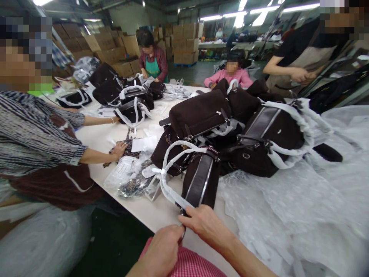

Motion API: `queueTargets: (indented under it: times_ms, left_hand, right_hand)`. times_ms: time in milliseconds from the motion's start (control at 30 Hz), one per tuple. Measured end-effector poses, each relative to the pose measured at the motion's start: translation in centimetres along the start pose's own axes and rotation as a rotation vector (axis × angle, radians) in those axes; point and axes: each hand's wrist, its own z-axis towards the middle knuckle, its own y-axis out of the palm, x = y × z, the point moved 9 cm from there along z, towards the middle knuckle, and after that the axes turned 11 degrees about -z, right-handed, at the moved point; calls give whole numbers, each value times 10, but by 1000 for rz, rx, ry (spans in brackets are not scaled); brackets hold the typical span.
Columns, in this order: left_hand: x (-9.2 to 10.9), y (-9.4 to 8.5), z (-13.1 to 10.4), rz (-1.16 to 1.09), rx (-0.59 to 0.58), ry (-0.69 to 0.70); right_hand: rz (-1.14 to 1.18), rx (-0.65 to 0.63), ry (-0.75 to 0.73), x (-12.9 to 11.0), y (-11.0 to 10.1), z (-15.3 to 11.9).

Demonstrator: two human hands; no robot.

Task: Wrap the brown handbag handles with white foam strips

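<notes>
My left hand (164, 250) is curled nearly closed at the near end of the dark handbag (200, 182), which stands on the white table (150, 213) edge; my right hand (206, 225) pinches the same end. Soft, probably light, its paper-wrapped handle (170, 169) would give the surest hold.

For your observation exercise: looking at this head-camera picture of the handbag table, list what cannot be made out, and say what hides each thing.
- Head view: the lower end of the dark handbag is hidden behind the right hand.
- Left hand: its fingertips curl out of sight, so what they pinch cannot be told.
- Small packets beside the bag: contents blurred, too small.
- Pile of bags: the lower ones are covered by upper ones and white wrapping.
</notes>
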Motion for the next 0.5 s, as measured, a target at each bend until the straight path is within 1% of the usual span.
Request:
queueTargets:
  times_ms: [67, 133, 167, 200, 233, 300, 333, 367, 400, 433, 500]
  left_hand:
    - [1, -6, -2, -103, 23, 16]
    - [2, -13, -3, -246, 43, 51]
    - [0, -14, -2, -334, 36, 45]
    - [-5, -12, 0, -431, 7, 3]
    - [-13, -8, 2, -533, -35, -68]
    - [-26, 6, 3, -726, -134, -229]
    - [-31, 12, 2, -801, -168, -285]
    - [-34, 14, 1, -851, -179, -311]
    - [-36, 13, 1, -872, -156, -307]
    - [-39, 9, 0, -870, -102, -292]
    - [-45, -7, -2, -829, 56, -218]
  right_hand:
    - [1, -45, -36, 1, 4, 6]
    - [-9, -54, -45, 2, 8, 10]
    - [-15, -54, -48, 2, 11, 11]
    - [-20, -50, -47, 1, 13, 12]
    - [-21, -43, -43, 1, 15, 11]
    - [-13, -36, -36, 2, 17, 11]
    - [-3, -36, -34, 3, 18, 10]
    - [13, -38, -36, 3, 18, 10]
    - [32, -43, -39, 4, 18, 10]
    - [52, -51, -42, 5, 18, 10]
    - [87, -64, -34, 8, 18, 11]
